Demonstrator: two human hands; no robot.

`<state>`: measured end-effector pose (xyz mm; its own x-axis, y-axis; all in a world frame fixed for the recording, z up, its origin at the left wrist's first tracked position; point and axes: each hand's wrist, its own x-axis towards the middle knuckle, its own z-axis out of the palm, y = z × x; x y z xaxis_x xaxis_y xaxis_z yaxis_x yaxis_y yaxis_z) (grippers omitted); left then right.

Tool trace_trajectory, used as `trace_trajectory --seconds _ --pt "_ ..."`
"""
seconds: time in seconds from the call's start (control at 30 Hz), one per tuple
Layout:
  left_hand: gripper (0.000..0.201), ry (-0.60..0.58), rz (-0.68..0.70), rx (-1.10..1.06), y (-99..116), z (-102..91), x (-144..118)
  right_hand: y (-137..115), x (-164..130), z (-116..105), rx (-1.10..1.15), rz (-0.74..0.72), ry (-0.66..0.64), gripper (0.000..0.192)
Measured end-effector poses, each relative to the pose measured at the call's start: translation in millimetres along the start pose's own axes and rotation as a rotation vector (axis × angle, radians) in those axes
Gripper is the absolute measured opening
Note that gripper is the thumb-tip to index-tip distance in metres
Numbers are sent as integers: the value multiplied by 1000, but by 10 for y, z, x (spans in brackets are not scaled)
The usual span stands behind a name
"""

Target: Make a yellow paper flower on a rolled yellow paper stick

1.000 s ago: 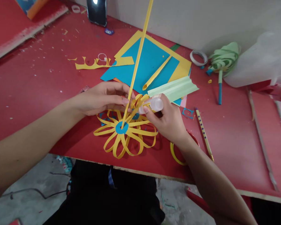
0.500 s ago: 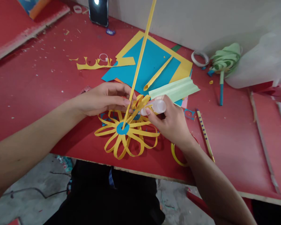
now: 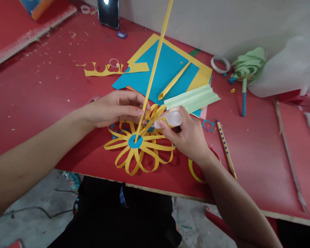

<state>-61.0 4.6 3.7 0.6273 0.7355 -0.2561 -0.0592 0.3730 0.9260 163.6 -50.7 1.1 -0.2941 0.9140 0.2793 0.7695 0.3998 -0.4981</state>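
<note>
A yellow paper flower of looped strips with a blue centre disc lies on the red table near its front edge. A long yellow paper stick rises from the disc. My left hand pinches the stick low down, among the upper loops. My right hand grips a small clear glue bottle, its nozzle touching the yellow loops beside the stick.
Blue and yellow sheets and a folded green sheet lie behind the flower. A pencil and yellow ring sit right of my hand. A tape roll, green paper flower and phone stand farther back.
The glue bottle in my right hand has shifted slightly along the loops. My left hand and the stick have stayed put.
</note>
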Motion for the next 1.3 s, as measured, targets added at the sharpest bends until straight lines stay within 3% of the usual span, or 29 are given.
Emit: trace_trajectory --seconds 1.3 --pt "18 34 15 165 40 25 1 -25 -7 54 51 31 18 28"
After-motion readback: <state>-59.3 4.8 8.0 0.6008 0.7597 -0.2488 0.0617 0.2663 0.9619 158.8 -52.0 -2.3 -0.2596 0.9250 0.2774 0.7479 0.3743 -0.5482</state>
